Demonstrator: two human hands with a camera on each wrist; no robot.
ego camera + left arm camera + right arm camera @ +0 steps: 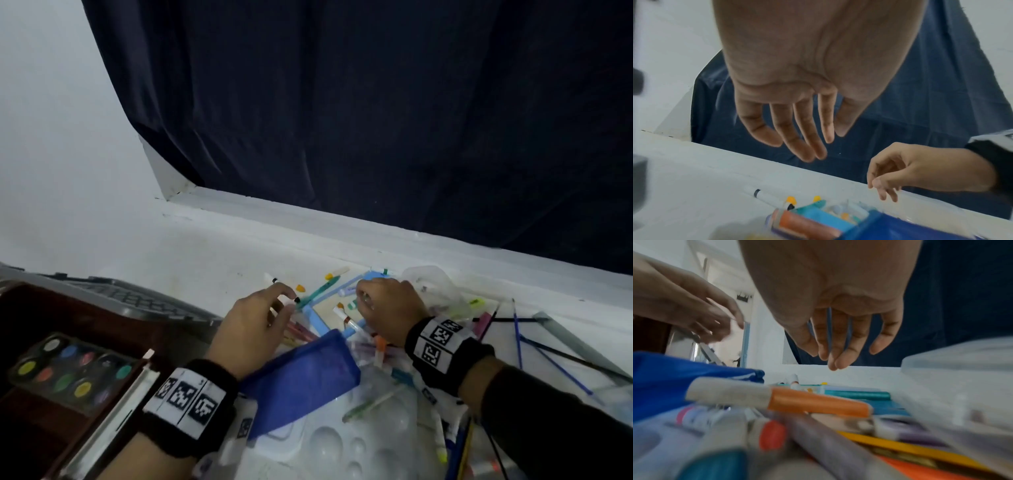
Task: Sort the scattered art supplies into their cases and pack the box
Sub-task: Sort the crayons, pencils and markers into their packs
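Observation:
Markers lie scattered on the white table around a light blue open case [318, 322]. A white marker with black caps [766, 196] lies just beyond my left hand [274, 305], whose relaxed fingers hover over it and hold nothing. My right hand [368, 301] hangs over the case with its fingers drooping down, nothing visible in them. A teal marker [322, 289] and orange caps [300, 287] lie between the hands. A blue mesh pouch [301, 373] sits below both wrists, with an orange-capped marker [818, 400] beside it.
A watercolour set [72, 370] lies in the dark brown box [30, 308] at left, a grey crate [130, 294] behind it. A white palette [342, 442] lies near me. Thin brushes [548, 356] and a clear plastic case [435, 284] lie at right.

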